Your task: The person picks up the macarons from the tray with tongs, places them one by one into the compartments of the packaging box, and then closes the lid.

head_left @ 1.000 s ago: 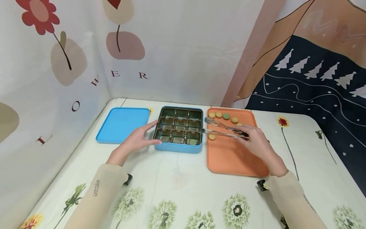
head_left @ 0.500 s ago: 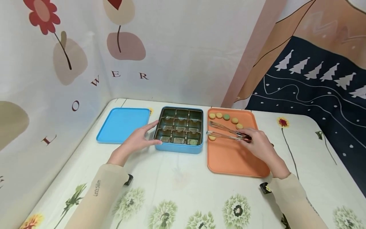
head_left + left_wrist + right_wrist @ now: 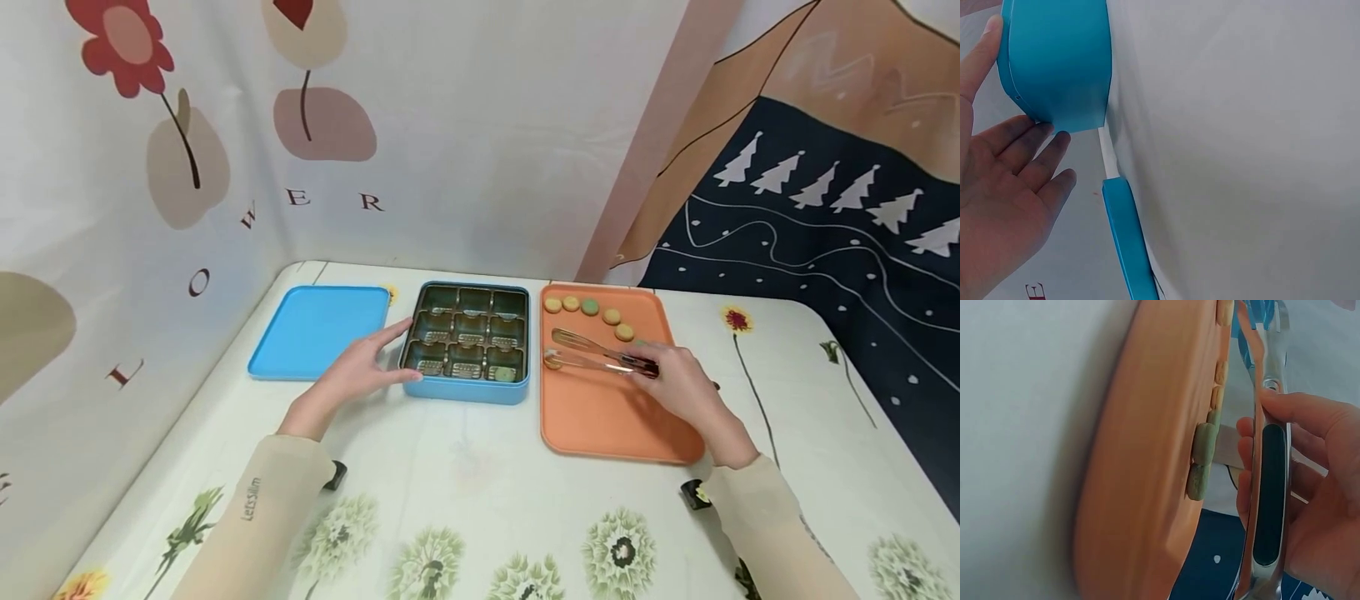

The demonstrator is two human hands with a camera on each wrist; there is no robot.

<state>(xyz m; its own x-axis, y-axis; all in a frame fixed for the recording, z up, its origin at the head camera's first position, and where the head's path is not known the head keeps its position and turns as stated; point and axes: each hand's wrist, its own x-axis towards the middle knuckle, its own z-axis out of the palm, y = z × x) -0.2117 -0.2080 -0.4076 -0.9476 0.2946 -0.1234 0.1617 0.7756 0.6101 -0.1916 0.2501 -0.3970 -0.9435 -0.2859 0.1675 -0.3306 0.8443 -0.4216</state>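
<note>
My left hand [image 3: 358, 367] rests its spread thumb and fingers against the left side of a blue box [image 3: 468, 389]. Inside the box is a dark divided insert [image 3: 470, 327], with one green macaron [image 3: 505, 374] in its front right compartment. My right hand [image 3: 681, 382] grips metal tongs [image 3: 1272, 494] by their dark-padded handles, over an orange tray [image 3: 600, 429]. The tongs' arms stand apart, pointing left; the nearer tip overlaps a yellow macaron [image 3: 552, 363] near the tray's left edge. Whether it touches the macaron I cannot tell.
Several yellow and green macarons, among them a green macaron [image 3: 590, 307], curve along the tray's far side and down toward the right hand. A blue lid [image 3: 321, 329] lies left of the box. A flower-printed cloth [image 3: 465, 475] covers the table; fabric hangs behind.
The tongs have drawn back slightly to the right from the box's edge, and their tips have come down toward the yellow macaron. My left hand stays against the box.
</note>
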